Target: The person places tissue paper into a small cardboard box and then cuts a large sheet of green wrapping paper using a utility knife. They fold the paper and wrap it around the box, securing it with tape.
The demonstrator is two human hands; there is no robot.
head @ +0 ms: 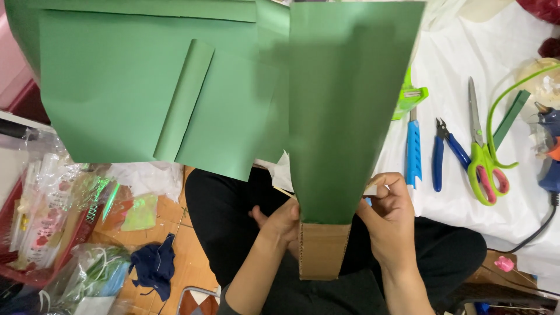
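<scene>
Green paper: one large sheet [146,87] is spread at left, and one strip [344,111] is held over one cardboard piece [321,251]. The left hand [286,224] and right hand [388,219] are pinched shut on its edges. One pair of scissors [484,151] lies at right.

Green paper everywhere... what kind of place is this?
Probably a home craft corner. Both hands, left hand and right hand, hold green paper on a cardboard piece. Scissors, pliers and a glue gun lie on the white table.
</scene>
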